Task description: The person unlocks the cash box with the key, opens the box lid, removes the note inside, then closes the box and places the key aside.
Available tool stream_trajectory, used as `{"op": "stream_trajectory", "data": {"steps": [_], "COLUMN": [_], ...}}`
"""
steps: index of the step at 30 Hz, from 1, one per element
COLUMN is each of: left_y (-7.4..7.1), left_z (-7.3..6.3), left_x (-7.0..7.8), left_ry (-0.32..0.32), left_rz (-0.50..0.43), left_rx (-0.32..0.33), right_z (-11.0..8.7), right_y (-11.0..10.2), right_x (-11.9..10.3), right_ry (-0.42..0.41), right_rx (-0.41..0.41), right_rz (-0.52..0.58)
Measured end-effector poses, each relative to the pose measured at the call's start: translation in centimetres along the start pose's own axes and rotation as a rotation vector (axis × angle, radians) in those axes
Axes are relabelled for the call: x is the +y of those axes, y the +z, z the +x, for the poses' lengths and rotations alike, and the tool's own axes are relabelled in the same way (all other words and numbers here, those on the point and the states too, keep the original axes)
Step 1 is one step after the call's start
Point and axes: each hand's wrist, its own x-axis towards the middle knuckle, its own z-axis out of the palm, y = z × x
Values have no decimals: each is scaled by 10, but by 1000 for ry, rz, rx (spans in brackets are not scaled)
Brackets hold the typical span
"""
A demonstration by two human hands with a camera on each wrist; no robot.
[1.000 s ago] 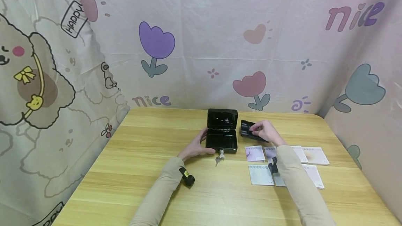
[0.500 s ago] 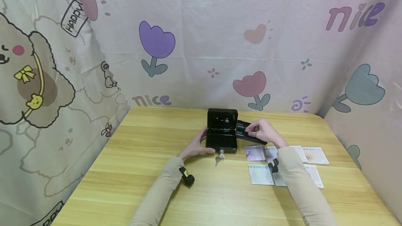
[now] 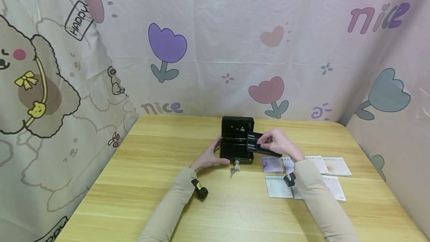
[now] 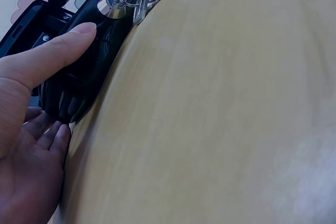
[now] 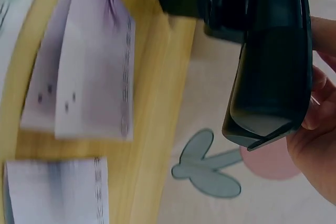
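Note:
A small black cash box [image 3: 237, 158] stands with its lid [image 3: 237, 124] up. Keys [image 3: 232, 171] on a ring hang from the lock at its front. My left hand [image 3: 211, 157] holds the box at its left end, thumb along the front edge and fingers at the side; the left wrist view shows this thumb [image 4: 68, 48] over the front. My right hand [image 3: 279, 143] pinches a black compartment tray [image 3: 252, 143] from above. The tray is tilted, its left end overlapping the box's right side in the head view. Its underside faces the right wrist camera.
Several pale printed cards or note stacks lie in two rows at the right, among them a purple one [image 3: 273, 164] and a pale green one [image 3: 279, 187]. A patterned cloth [image 3: 201, 66] hangs behind the wooden table [image 3: 151, 141].
My right hand has moved left with the black tray, from beside the cash box until the tray's left end overlaps the box. My left hand stays on the box.

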Motion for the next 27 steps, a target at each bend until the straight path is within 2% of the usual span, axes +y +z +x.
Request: {"op": "stream_trajectory", "data": {"steps": [12, 21, 27], "left_y": [0, 1, 2], "left_z": [1, 1, 1], "left_x": [-2, -2, -1], "left_ry": [8, 4, 12], "left_rz": [-18, -3, -21], "left_rx": [1, 9, 10], "right_z": [20, 33, 40], "right_y": [30, 47, 55], "right_x": [-16, -24, -27], "right_ry": [-27, -84, -74], "right_rx": [-23, -7, -18], "right_rz": [11, -42, -71]}}
